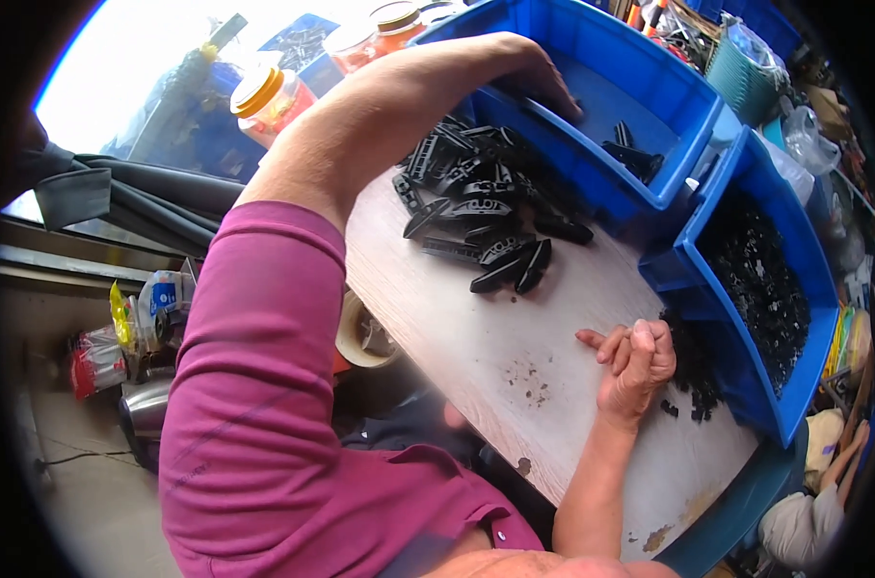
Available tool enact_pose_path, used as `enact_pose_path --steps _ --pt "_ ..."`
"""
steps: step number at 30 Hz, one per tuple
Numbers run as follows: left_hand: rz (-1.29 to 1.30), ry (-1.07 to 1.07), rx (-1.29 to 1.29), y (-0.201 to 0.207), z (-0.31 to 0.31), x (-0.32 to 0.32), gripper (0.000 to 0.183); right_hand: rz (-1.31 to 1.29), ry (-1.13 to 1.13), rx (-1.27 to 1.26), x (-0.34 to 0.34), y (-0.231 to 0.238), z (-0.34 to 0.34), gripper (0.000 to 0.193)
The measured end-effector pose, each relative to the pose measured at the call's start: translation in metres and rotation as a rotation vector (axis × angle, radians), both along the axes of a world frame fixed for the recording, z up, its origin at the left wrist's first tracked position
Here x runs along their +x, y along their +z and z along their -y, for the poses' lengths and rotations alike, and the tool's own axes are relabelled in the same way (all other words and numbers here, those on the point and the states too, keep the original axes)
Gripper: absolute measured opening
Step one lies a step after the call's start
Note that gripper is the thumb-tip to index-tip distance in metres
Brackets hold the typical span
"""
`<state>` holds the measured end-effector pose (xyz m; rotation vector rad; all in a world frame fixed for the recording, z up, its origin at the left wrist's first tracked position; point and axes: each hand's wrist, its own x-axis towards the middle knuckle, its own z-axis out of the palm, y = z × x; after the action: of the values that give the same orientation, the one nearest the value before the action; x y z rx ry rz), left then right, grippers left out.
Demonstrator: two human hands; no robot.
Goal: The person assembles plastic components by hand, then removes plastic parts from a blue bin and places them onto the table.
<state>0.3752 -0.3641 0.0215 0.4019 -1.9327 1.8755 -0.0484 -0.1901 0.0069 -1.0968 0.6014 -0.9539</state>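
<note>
Magenta knit sleeve [254, 405] fills the near view, upper arm raised across the pale wood-grain tabletop [515, 366]. Left hand [539, 77] reaches far forward, fingers spread flat over the rim of the large blue plastic bin [640, 91]; cannot tell if it grips anything. Pile of black moulded plastic clips [486, 207] lies just below that forearm. Right hand [638, 364] rests curled into a loose fist beside the second blue bin of small black parts [765, 289]. Judged: gathering stage; next move needs a firm pinch on one clip.

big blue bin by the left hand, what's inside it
A few long black plastic parts lie on the bare floor of the blue bin. The left hand reaches over its near wall, hiding what lies under it.
</note>
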Motion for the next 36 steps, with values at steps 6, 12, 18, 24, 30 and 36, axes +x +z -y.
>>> enact_pose_path --steps 6,12,18,24,30,36 --pt "-0.711 1.227 2.119 0.089 -0.055 -0.127 0.095 0.009 -0.006 0.008 -0.002 -0.003 0.001 0.018" --pt "-0.802 1.042 2.196 0.079 -0.053 -0.125 0.076 -0.035 0.026 -0.035 0.000 -0.001 0.001 0.023" --pt "-0.834 0.984 2.260 0.082 -0.049 -0.124 0.063 0.010 0.037 -0.022 -0.002 -0.001 0.002 0.018" --pt "-0.803 1.006 2.285 0.075 -0.041 -0.121 0.064 -0.017 0.015 0.000 -0.003 -0.002 0.000 0.019" --pt "-0.761 1.037 2.343 0.062 -0.031 -0.120 0.037 -0.008 0.000 -0.053 -0.003 -0.004 0.001 0.019" --pt "-0.639 0.900 2.426 0.035 -0.008 -0.100 0.029 -0.026 -0.028 -0.057 0.001 -0.003 -0.001 0.019"
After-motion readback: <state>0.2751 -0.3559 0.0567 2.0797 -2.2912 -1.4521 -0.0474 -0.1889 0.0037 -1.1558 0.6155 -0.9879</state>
